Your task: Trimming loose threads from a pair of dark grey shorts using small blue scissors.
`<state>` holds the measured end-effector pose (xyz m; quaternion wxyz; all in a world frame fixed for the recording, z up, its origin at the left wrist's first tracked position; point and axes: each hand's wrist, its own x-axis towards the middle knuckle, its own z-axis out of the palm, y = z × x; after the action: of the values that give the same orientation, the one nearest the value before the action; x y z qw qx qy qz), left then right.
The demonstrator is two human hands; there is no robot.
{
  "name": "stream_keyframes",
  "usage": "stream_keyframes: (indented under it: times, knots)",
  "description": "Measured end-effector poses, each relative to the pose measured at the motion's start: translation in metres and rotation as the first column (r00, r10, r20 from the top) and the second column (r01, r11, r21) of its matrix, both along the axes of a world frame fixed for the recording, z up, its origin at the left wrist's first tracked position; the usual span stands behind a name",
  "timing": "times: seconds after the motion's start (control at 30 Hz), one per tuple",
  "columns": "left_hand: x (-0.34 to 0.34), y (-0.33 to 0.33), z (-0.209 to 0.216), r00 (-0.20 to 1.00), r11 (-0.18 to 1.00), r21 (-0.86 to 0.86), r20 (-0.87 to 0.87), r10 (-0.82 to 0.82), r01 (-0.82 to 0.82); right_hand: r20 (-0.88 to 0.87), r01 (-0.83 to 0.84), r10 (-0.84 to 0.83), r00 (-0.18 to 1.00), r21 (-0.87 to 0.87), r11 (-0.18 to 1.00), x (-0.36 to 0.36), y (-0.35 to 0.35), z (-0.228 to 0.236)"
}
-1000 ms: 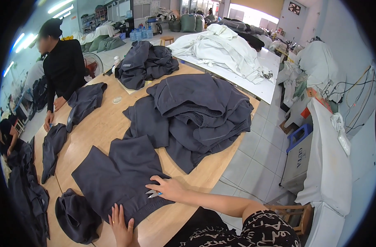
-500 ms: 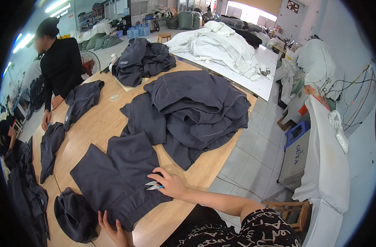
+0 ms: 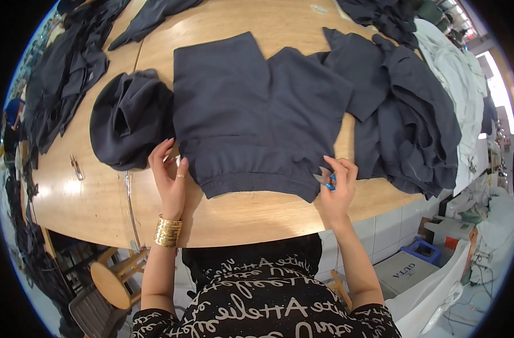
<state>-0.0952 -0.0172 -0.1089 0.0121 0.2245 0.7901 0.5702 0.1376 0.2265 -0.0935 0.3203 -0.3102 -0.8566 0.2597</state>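
Head view looks straight down on a dark navy sweatshirt (image 3: 257, 112) spread flat on a pale wooden table (image 3: 245, 217), ribbed hem nearest the person, the knit looking soft and matte with a few shallow creases. The left hand (image 3: 169, 177) sits at the hem's left corner, fingers half curled and pinching lightly at the fabric edge, a wide gold cuff bracelet (image 3: 168, 231) on the wrist. The right hand (image 3: 336, 188) is at the hem's right corner, closed around small blue-handled thread snips (image 3: 326, 179) with the metal tips pointing at the cloth. Both forearms come up from the lower edge, bare, elbows bent outward. Just left of the sweatshirt there's a rounded, bunched-up dark garment (image 3: 130, 121), kind of hood shaped, touching its side. To the right, a big loose heap of the same dark fabric (image 3: 414, 118) overlaps the sweatshirt's sleeve area, and beyond that a pile of whitish cloth (image 3: 457, 84). A small metal clip-like tool (image 3: 75, 167) lies on the bare wood at left, too small to tell exactly what. A round wooden stool (image 3: 107, 284) stands under the table edge.
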Motion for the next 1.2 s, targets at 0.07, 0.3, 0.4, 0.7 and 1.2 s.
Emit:
stream_keyframes:
  times: [0.07, 0.3, 0.4, 0.7, 1.2]
  knots:
    - [0.004, 0.003, 0.002, 1.000, 0.999, 0.040, 0.007, -0.012, 0.012, 0.012, -0.014, 0.013, 1.000, 0.076, 0.997, 0.002, 0.001, -0.001]
    - [0.031, 0.014, 0.032, 0.901, 0.933, -0.187, -0.259, -0.348, 0.307, 0.018, -0.068, 0.066, 0.998, 0.151, 0.986, 0.004, -0.006, 0.008]
    - [0.051, 0.033, 0.055, 0.769, 0.821, -0.330, -0.309, -0.560, 0.465, 0.031, -0.179, 0.177, 0.984, 0.093, 0.979, -0.014, -0.018, 0.028]
    - [0.043, 0.074, 0.045, 0.894, 0.882, -0.243, -0.101, -0.436, 0.403, 0.179, -0.311, 0.347, 0.921, -0.203, 0.929, -0.031, -0.022, 0.022]
    - [-0.008, 0.120, 0.016, 0.650, 0.744, -0.398, -0.369, -0.665, 0.537, 0.203, -0.252, 0.299, 0.932, -0.230, 0.940, -0.050, 0.001, 0.050]
